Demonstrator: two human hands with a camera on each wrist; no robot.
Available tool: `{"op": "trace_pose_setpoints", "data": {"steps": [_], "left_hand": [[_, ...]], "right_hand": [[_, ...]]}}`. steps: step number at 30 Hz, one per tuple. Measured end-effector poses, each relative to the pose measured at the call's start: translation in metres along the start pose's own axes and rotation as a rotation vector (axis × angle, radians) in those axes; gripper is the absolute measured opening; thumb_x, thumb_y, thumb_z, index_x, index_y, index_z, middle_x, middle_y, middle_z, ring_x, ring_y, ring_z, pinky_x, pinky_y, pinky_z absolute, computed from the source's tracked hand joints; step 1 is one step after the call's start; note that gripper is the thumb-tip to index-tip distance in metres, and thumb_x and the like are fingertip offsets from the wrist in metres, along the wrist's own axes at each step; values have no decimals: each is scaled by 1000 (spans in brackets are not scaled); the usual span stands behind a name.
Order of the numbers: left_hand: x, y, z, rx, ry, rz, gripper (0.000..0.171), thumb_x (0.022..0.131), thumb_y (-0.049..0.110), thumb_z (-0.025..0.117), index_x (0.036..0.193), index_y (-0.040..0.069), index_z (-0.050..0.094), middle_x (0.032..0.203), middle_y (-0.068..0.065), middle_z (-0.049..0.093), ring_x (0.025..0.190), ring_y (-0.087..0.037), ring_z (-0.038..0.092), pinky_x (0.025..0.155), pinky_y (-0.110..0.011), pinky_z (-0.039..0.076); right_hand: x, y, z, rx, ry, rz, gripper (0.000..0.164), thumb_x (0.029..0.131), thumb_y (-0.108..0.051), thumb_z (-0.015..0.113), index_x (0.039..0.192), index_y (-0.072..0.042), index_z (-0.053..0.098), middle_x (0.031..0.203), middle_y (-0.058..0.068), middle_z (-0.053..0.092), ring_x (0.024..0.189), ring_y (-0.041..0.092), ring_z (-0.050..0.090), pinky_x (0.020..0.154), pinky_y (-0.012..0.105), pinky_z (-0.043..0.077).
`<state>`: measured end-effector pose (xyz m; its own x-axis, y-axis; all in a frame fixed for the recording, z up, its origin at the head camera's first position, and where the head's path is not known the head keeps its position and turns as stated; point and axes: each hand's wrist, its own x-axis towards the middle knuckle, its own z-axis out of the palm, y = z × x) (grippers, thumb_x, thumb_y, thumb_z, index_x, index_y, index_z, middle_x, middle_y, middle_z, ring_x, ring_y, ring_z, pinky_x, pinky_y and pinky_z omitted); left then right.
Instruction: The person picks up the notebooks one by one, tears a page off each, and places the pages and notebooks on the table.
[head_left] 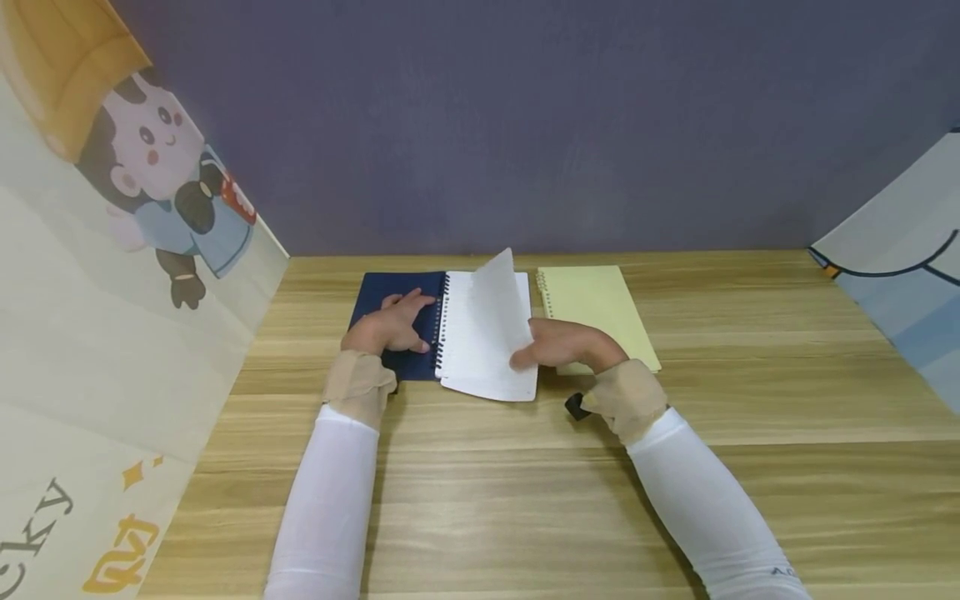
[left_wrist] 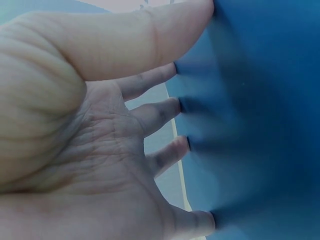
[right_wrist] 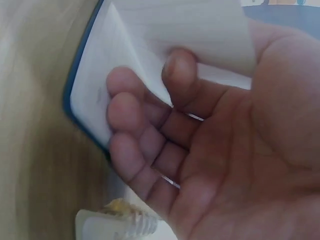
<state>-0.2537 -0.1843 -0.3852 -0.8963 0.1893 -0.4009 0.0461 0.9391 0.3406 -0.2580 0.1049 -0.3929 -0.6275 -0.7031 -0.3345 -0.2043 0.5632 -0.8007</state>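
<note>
A spiral notebook lies open on the table, its navy cover [head_left: 403,364] folded out to the left and its white ruled pages [head_left: 472,358] to the right. My left hand [head_left: 392,323] rests on the cover with fingers spread. In the left wrist view its fingertips [left_wrist: 181,145] press on the blue surface [left_wrist: 260,130]. With thumb and curled fingers, my right hand [head_left: 566,343] pinches the right edge of a lifted sheet [head_left: 501,296], which stands up and bends over the pages. The right wrist view shows the raised sheet [right_wrist: 195,30] behind the thumb.
A pale yellow spiral notebook [head_left: 596,304] lies just right of the open one, partly under my right hand. Behind the wooden table [head_left: 480,500] rises a dark purple-grey wall [head_left: 525,125]. A panel with a cartoon figure [head_left: 161,158] borders the left side.
</note>
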Motion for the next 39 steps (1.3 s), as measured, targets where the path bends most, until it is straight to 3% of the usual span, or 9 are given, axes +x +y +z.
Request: {"op": "trace_pose_setpoints", "data": {"steps": [7, 12, 17, 23, 25, 29, 30, 34, 39], "left_hand": [[1, 0, 1, 11, 0, -7, 83, 83, 30, 64, 148, 30, 13, 154, 2, -6, 138, -30, -6, 97, -65, 8], [1, -1, 0, 20, 0, 10, 82, 84, 29, 64, 148, 28, 13, 154, 0, -5, 138, -31, -5, 96, -67, 7], [0, -1, 0, 5, 6, 20, 84, 83, 29, 64, 149, 28, 12, 154, 0, -6, 138, -31, -5, 96, -67, 6], [-4, -2, -1, -55, 4, 34, 71, 91, 35, 49, 149, 25, 8, 154, -2, -5, 138, -31, -7, 97, -65, -1], [-4, -3, 0, -35, 1, 40, 67, 93, 34, 45, 149, 25, 10, 154, -2, -5, 138, -32, -7, 96, -66, 0], [-1, -5, 0, 12, -3, 30, 74, 90, 24, 55, 149, 27, 10, 153, -3, -7, 138, -32, -7, 95, -67, 5], [0, -5, 0, 23, -6, 27, 77, 88, 31, 57, 149, 27, 9, 153, -2, -8, 138, -32, -7, 95, -67, 6], [1, -5, -1, 27, -16, 24, 80, 87, 34, 59, 149, 28, 8, 153, -2, -8, 138, -33, -7, 95, -68, 5], [1, -5, -2, 23, -23, 21, 80, 87, 33, 59, 149, 27, 8, 153, -2, -9, 137, -33, -7, 95, -68, 4]], "right_hand": [[-11, -11, -7, -52, 32, -77, 45, 94, -28, 45, 135, -12, 41, 127, 5, 49, 114, 19, 46, 92, 31, 36], [-29, -30, -17, -177, 122, -130, 52, 99, -31, 32, 146, -14, 19, 149, 6, 19, 136, 21, 13, 105, 35, 15], [-51, -55, -18, -325, 277, -319, 55, 98, -19, 33, 148, -27, 11, 149, 1, 13, 136, 18, 6, 105, 39, 13], [-72, -78, 10, -617, 393, -593, 70, 82, 7, 43, 146, -10, 20, 149, 11, 16, 134, 28, 18, 104, 39, 17], [-79, -82, 29, -732, 366, -554, 74, 79, 6, 45, 147, -10, 19, 152, 9, 12, 136, 29, 17, 106, 39, 14], [-88, -80, 73, -919, 181, -325, 70, 85, -6, 44, 148, -14, 15, 153, 5, 4, 138, 28, 9, 106, 40, 10], [-89, -78, 84, -953, 132, -272, 67, 87, -9, 42, 148, -14, 16, 153, 5, 4, 138, 28, 8, 106, 40, 9], [-86, -68, 113, -1011, 24, -160, 57, 90, -26, 47, 142, -10, 31, 150, 10, 18, 136, 31, 17, 104, 46, 18], [-78, -59, 125, -1005, 13, -72, 80, 83, -60, 50, 142, -9, 31, 150, 10, 19, 135, 33, 20, 100, 51, 24]]}}
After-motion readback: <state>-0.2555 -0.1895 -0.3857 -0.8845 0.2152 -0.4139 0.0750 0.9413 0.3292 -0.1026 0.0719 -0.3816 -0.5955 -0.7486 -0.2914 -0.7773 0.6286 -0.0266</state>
